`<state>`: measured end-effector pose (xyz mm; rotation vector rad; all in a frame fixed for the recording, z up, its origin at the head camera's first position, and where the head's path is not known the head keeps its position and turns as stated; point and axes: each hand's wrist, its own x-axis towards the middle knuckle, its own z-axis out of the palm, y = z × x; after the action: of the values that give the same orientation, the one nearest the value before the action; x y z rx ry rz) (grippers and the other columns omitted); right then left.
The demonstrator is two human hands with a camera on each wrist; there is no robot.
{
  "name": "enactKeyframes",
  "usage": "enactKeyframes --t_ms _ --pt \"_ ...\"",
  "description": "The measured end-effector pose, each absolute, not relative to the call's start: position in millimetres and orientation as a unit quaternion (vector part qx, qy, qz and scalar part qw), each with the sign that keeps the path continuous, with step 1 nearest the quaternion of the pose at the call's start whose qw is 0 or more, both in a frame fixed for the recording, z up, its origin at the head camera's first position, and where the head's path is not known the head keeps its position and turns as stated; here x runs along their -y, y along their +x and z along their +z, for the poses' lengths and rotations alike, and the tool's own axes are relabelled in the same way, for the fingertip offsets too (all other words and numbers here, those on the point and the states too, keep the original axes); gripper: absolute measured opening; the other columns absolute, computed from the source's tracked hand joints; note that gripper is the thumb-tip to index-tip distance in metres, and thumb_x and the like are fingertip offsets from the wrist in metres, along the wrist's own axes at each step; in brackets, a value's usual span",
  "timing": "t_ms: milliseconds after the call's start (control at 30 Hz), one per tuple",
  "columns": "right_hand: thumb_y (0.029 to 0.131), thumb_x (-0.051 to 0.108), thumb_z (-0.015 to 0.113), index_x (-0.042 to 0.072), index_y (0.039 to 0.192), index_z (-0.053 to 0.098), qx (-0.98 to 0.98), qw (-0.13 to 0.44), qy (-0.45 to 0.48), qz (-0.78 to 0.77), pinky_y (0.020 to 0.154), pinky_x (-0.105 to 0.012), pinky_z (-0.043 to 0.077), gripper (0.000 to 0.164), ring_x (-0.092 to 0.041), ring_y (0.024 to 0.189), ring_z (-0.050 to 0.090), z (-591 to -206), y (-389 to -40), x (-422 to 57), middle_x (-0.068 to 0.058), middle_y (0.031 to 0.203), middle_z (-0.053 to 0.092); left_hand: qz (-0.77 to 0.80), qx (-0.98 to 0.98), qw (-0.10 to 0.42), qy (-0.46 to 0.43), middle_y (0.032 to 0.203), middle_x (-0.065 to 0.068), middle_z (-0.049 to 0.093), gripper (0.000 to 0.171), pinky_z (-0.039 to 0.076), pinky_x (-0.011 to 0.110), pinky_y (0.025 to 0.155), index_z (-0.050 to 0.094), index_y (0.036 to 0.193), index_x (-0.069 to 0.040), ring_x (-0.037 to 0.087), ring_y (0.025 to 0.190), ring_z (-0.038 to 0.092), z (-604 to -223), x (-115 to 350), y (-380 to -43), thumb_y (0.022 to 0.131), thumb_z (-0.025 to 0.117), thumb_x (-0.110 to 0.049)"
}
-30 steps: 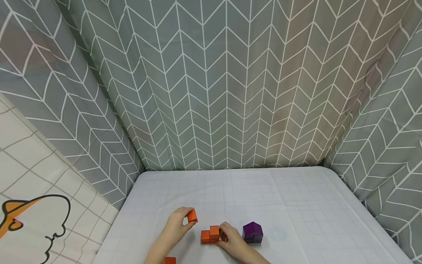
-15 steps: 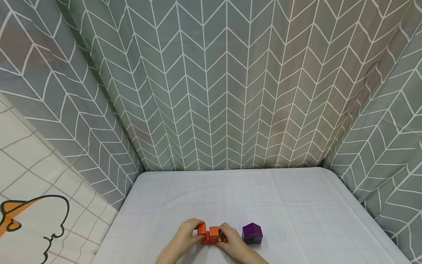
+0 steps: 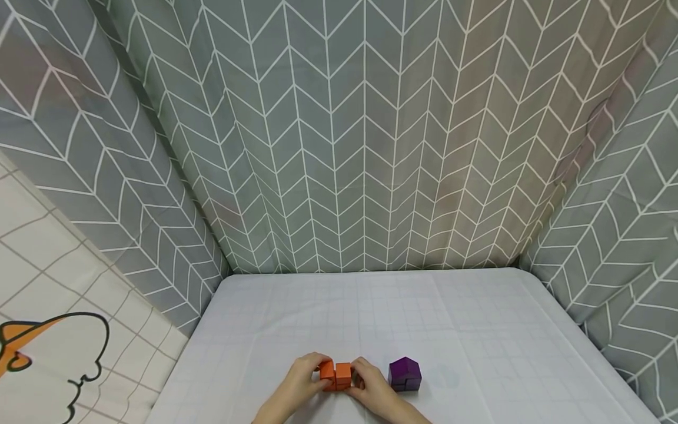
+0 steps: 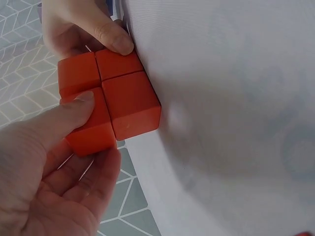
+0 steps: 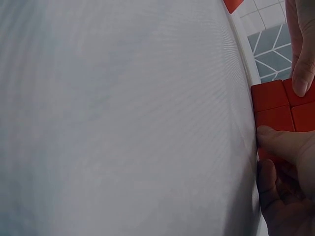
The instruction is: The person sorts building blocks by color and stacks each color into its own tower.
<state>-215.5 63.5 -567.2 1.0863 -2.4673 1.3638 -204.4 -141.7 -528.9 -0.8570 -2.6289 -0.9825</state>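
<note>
Several orange blocks form a low wall, two across and two high, on the white-covered table (image 3: 477,330). My left hand (image 3: 302,380) pinches the upper left block (image 4: 93,128), its thumb on the near face. That block sits on the lower left block (image 4: 132,105). From the other side, my right hand (image 3: 373,386) grips the right-hand column, its thumb on the lower right block (image 4: 118,64). The upper right block (image 3: 343,370) stands beside the left one. The fingers behind the blocks are partly hidden.
A purple block shape (image 3: 405,374) with a pointed top stands just right of my right hand. Another orange piece (image 5: 233,5) shows at the top edge of the right wrist view. A patterned grey curtain (image 3: 360,176) closes off the back and sides.
My left hand has brought its orange block from the left, down onto the lower left block, beside the upper right one. My right hand has stayed at the right-hand column.
</note>
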Motion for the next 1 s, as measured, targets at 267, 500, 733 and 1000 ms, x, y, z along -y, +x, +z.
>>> enactKeyframes --t_ms 267,500,733,1000 --pt "0.072 0.010 0.072 0.011 0.092 0.055 0.818 0.063 0.356 0.448 0.053 -0.013 0.040 0.026 0.001 0.065 0.044 -567.8 -215.3 -62.9 0.003 0.078 0.049 -0.349 0.891 0.069 -0.282 0.092 0.001 0.064 0.031 0.049 0.022 0.070 0.062 0.098 -0.006 0.007 0.083 0.058 -529.0 142.1 -205.0 0.070 0.074 -0.009" --pt "0.072 0.011 0.072 0.012 0.092 0.054 0.820 0.059 0.354 0.445 0.053 -0.012 0.040 0.026 0.002 0.065 0.044 -568.0 -216.0 -62.9 0.003 0.079 0.049 -0.351 0.891 0.058 -0.283 0.092 0.000 0.064 0.031 0.048 0.021 0.069 0.062 0.099 -0.007 0.006 0.083 0.057 -528.9 140.9 -205.3 0.070 0.074 -0.011" --pt "0.072 0.011 0.072 0.012 0.091 0.054 0.824 0.056 0.350 0.443 0.053 -0.013 0.041 0.026 0.001 0.065 0.044 -567.8 -215.8 -62.8 0.005 0.079 0.049 -0.345 0.890 0.070 -0.289 0.092 0.000 0.064 0.031 0.048 0.021 0.068 0.062 0.098 -0.007 0.005 0.082 0.057 -528.1 140.0 -203.8 0.069 0.074 -0.010" --pt "0.072 0.009 0.072 0.011 0.090 0.054 0.822 0.060 0.352 0.443 0.052 -0.013 0.040 0.026 0.001 0.064 0.044 -567.2 -215.7 -62.6 0.004 0.079 0.049 -0.348 0.893 0.046 -0.280 0.093 -0.001 0.064 0.030 0.048 0.021 0.068 0.062 0.098 -0.009 0.005 0.083 0.057 -527.1 140.3 -204.8 0.070 0.073 -0.011"
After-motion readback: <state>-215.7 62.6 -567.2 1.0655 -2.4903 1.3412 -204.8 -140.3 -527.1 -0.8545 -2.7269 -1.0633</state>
